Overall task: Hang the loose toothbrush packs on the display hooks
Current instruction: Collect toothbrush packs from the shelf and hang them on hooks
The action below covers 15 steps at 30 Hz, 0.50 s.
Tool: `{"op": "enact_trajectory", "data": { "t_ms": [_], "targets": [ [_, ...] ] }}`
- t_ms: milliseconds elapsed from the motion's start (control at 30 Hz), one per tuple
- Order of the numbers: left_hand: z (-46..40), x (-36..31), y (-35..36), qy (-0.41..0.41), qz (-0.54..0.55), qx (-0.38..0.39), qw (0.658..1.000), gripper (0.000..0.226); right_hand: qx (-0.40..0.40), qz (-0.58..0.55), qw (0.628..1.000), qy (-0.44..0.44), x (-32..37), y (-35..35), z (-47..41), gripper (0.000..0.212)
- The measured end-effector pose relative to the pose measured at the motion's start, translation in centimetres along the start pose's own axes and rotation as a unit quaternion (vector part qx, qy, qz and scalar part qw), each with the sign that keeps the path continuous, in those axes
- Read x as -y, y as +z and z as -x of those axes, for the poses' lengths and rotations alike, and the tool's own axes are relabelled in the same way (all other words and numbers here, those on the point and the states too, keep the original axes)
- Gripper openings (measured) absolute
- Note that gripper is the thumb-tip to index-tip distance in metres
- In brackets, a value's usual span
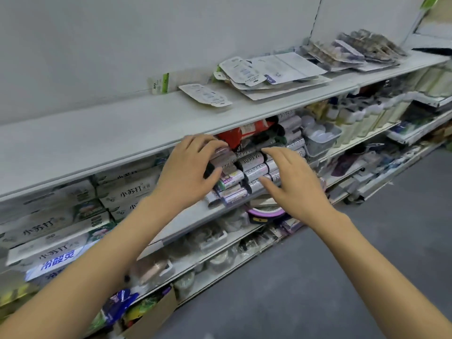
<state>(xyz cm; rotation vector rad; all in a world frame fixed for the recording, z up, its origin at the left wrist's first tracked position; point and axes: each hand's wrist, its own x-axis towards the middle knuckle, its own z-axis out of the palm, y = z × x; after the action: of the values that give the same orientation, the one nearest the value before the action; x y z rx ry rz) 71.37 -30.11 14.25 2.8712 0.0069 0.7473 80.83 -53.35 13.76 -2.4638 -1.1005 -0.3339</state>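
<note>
Loose toothbrush packs lie flat on the top shelf [97, 133]: a single pack [205, 95], a white pile [269, 74] and a darker pile [354, 50] further right. Both hands are one shelf lower, away from the packs, at a stack of grey and purple rolls [252, 167]. My left hand [190, 165] curls its fingers over the stack's left end, and its thumb pinches a dark-ended roll [215, 165]. Beside it, my right hand [293, 182] lies with straight, spread fingers on the front of the rolls. No display hook is in view.
A green and white card [160, 84] leans on the grey back wall. Toothpaste boxes [61, 216] fill the second shelf at left, and bottles [362, 116] stand at right. Lower shelves hold mixed goods, with a cardboard box [151, 319] on the grey floor.
</note>
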Motion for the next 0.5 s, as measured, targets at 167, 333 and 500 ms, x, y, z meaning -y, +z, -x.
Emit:
{"op": "enact_trajectory", "data": {
  "t_ms": [167,333,500],
  "targets": [
    [-5.4,3.2,1.0,-0.049,-0.02,-0.023,0.998,0.047,0.004,-0.019,0.999,-0.036,-3.2,2.0,-6.8,0.058],
    [-11.0,7.2,1.8,-0.12,-0.036,-0.005,0.992,0.054,-0.001,-0.04,0.997,-0.07,-5.2,3.7,-14.6,0.057],
    [-16.1,11.4,2.6,-0.209,-0.072,0.062,0.973,0.059,-0.022,-0.037,0.991,-0.126,-5.8,3.8,-21.9,0.054]
  ]
}}
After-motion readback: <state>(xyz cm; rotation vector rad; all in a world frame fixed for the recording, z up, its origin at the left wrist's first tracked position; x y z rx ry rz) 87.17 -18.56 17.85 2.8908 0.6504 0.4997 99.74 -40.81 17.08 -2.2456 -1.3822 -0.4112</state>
